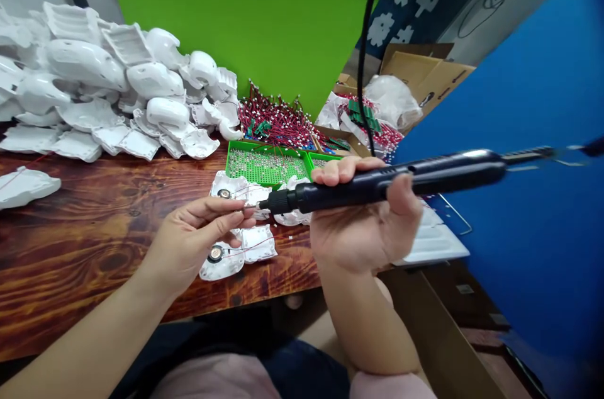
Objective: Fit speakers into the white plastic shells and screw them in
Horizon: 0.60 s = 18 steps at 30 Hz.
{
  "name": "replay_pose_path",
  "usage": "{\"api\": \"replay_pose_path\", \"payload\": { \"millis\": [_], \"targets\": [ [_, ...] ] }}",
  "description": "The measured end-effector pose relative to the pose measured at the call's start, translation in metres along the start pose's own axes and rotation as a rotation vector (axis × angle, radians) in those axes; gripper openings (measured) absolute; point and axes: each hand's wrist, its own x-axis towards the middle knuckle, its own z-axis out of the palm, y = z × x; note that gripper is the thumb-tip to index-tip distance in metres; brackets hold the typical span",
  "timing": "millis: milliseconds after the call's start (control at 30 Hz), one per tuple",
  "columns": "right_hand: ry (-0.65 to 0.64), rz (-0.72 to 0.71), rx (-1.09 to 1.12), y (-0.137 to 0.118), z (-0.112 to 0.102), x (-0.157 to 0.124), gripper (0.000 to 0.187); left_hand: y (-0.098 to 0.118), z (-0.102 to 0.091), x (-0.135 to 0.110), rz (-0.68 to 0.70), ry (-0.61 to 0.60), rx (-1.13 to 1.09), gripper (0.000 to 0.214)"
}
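Note:
My right hand is wrapped round a black electric screwdriver, which lies almost level above the table with its nose to the left. At that nose, my left hand pinches the thin screwdriver bit between thumb and fingers. Whether a screw is also between the fingertips is too small to make out. Below and behind the hands are white plastic shells with round speakers and thin red wires. A green tray of small metal screws stands just beyond.
White plastic shells are piled along the back left of the wooden table. Red-wired parts are heaped behind the tray. A black cable hangs down near the screwdriver. Cardboard boxes stand at the back right.

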Motion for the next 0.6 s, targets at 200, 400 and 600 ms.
{"api": "replay_pose_path", "payload": {
  "millis": [200, 400, 600],
  "targets": [
    [-0.120, -0.154, -0.035, -0.013, -0.005, -0.017, 0.019, -0.007, 0.001, -0.001, 0.208, 0.035, 0.213, 0.019],
    [-0.160, -0.004, -0.056, -0.023, -0.008, -0.035, 0.016, -0.010, 0.000, -0.002, 0.398, -0.127, 0.228, 0.016],
    [-0.171, -0.005, -0.131, -0.028, -0.007, -0.039, 0.017, -0.012, -0.003, -0.001, 0.432, -0.155, 0.245, 0.018]
  ]
}}
